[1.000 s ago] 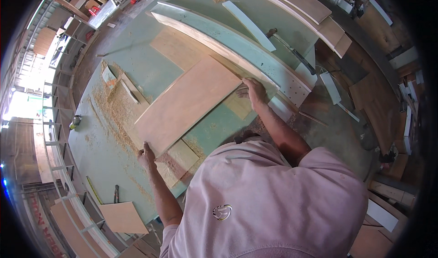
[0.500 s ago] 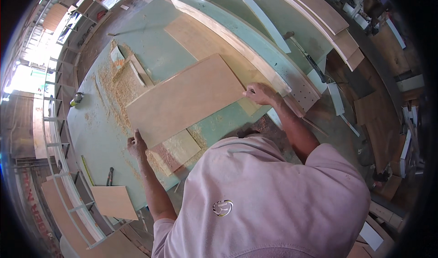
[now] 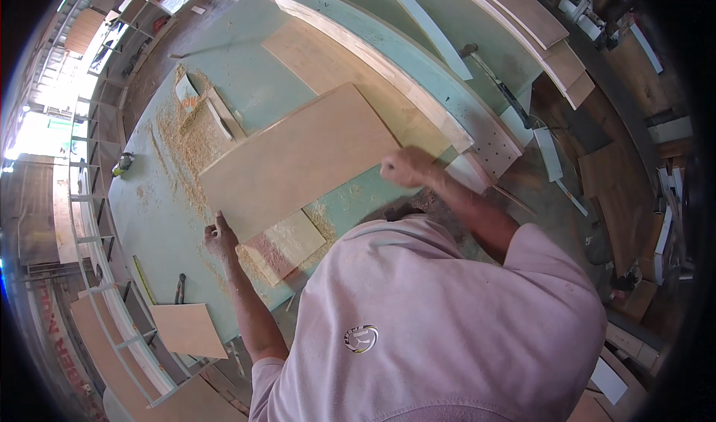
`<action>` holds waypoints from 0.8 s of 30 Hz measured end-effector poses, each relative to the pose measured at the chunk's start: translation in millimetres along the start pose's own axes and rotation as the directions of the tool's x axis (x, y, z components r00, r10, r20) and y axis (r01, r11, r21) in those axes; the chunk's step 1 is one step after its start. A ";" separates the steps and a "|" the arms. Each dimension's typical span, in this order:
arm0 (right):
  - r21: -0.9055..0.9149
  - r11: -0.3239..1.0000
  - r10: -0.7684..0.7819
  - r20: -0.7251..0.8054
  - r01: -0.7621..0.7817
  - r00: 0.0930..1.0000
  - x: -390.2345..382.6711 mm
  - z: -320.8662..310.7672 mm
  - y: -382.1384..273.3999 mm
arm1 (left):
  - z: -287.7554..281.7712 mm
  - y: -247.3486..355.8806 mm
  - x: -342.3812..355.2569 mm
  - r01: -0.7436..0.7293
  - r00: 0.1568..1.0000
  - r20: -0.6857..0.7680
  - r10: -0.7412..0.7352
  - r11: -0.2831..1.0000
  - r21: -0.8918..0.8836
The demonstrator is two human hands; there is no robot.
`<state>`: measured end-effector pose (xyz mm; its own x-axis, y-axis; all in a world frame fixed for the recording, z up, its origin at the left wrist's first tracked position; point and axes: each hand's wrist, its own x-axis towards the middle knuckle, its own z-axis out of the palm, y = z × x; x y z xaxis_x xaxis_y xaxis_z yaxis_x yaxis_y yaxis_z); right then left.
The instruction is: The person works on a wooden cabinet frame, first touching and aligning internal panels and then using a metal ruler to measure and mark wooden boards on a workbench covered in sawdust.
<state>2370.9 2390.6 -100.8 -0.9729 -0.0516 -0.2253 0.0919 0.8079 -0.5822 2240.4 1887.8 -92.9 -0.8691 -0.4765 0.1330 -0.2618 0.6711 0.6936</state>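
Observation:
A rectangular light-brown plywood board (image 3: 298, 149) lies slanted across a green worktable (image 3: 246, 56). My left hand (image 3: 221, 237) is closed at its near left corner, thumb along the edge and fingers curled. By the near right corner my right hand (image 3: 406, 167) is balled into a fist, slightly smeared by motion, with nothing visible in it. Whether it touches the board I cannot tell. A smaller pale wood piece (image 3: 287, 247) dusted with sawdust sticks out from under the near edge. Another plywood sheet (image 3: 328, 60) lies beyond the board.
A long curved wooden frame piece (image 3: 373, 56) borders the work on the right, with a hammer (image 3: 496, 82) and white strip (image 3: 432, 34) past it. Wood shavings (image 3: 183, 138) cover the left. A yellow-and-dark tool (image 3: 123, 164) sits at the left edge, near a slatted frame (image 3: 86, 198).
My right hand has left the board's right edge and come nearer and left, as a fist. My left hand stays at its corner. The view has shifted slightly.

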 end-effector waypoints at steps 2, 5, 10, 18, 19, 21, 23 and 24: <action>0.066 0.994 -0.093 0.109 0.086 0.990 -31.6 1.7 -25.6 | 3.9 2.0 -7.4 -0.020 1.000 -0.001 0.020 1.000 0.010; 0.178 0.981 -0.110 0.206 0.073 0.972 -46.0 16.8 -19.4 | 12.1 -14.2 -17.6 0.022 0.999 -0.040 -0.020 0.997 0.071; 0.094 0.993 -0.072 0.068 0.065 0.995 -48.5 14.9 4.4 | 31.5 -24.4 -57.4 0.073 0.997 0.004 -0.074 0.988 0.136; 0.203 0.975 -0.063 -0.160 0.095 0.985 -34.9 9.7 -9.7 | 64.6 1.5 -113.8 0.007 0.997 0.072 -0.027 0.963 0.271; 0.223 0.965 -0.093 -0.201 0.138 0.975 -31.2 12.2 -10.0 | 66.1 4.7 -114.9 -0.001 0.997 0.077 -0.024 0.952 0.307; 0.240 0.953 -0.127 -0.244 0.187 0.961 -22.5 15.6 -14.0 | 67.4 8.7 -114.5 -0.007 0.997 0.077 -0.021 0.940 0.342; 0.051 0.959 -0.231 -0.424 0.278 0.876 -10.8 17.6 -19.3 | 67.5 10.5 -112.3 -0.053 0.994 0.106 0.012 0.915 0.400; 0.052 0.959 -0.231 -0.426 0.278 0.875 -5.3 16.0 -23.4 | 67.4 14.1 -112.0 -0.055 0.994 0.105 0.014 0.915 0.401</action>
<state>2377.3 2362.5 -98.5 -0.9627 0.0188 0.2700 -0.1714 0.7296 -0.6620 2305.7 1988.9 -145.8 -0.9120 -0.4047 0.0671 -0.3598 0.8676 0.3434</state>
